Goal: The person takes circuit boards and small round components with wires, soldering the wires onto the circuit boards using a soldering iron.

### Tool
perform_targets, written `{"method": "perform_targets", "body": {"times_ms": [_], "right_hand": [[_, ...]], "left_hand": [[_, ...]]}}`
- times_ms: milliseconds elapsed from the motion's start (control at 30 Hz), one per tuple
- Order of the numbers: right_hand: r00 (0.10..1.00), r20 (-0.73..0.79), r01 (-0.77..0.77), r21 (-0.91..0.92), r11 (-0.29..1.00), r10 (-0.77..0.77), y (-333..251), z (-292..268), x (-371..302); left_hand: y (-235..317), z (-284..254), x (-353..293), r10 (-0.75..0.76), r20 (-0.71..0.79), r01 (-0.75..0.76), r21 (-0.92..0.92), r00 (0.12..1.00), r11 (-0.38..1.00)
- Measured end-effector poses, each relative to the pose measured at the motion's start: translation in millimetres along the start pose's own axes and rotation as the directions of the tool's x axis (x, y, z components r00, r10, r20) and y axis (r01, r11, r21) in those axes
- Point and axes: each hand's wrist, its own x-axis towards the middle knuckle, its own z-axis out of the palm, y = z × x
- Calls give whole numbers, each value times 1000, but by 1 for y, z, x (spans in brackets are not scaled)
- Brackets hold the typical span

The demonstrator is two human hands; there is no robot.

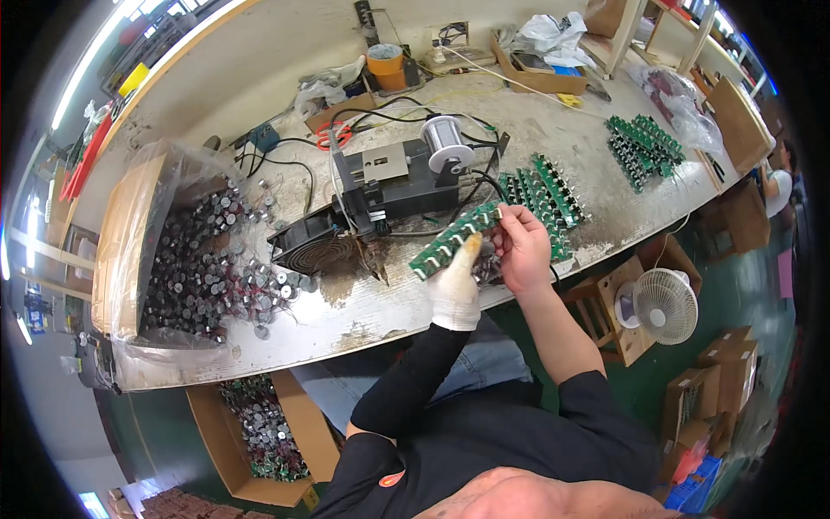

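Observation:
A green circuit board strip (443, 248) is tilted in front of me, with white and metal parts along it. My left hand (456, 290), in a white glove, is closed on its near end with the thumb on top. My right hand (526, 253), bare, pinches the far right end. Dark small parts (488, 266) show beneath the strip between my hands; I cannot make out whether they are attached to it. Just beyond stands a dark soldering machine (406, 192) with a spool of solder wire (445, 143). More green board strips (553, 195) lie right of the machine.
Small round metal parts with wires (212, 259) are heaped at the left beside a cardboard sheet (130, 251). A black fan (307, 246) stands left of the machine. Another stack of boards (644, 149) lies far right. Below the bench are a filled carton (298, 432) and a white fan (664, 304).

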Motion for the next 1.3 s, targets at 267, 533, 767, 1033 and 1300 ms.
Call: {"method": "perform_targets", "body": {"times_ms": [267,533,767,1033,1300], "right_hand": [[987,106,131,-99,986,-121,2,-6,-8],[924,238,-351,209,913,300,-8,-21,5],[967,239,-112,76,991,90,3,-2,-7],[980,40,-197,294,935,193,2,-11,3],[976,162,-184,266,946,144,-7,5,-2]], "left_hand": [[3,3,-3,-7,114,1,50,993,999],[14,-4,6,-215,304,246,-70,928,967],[14,15,4,173,146,-218,393,974,893],[17,11,2,290,220,-363,487,931,794],[23,10,-7,270,95,-286,337,958,897]]}}
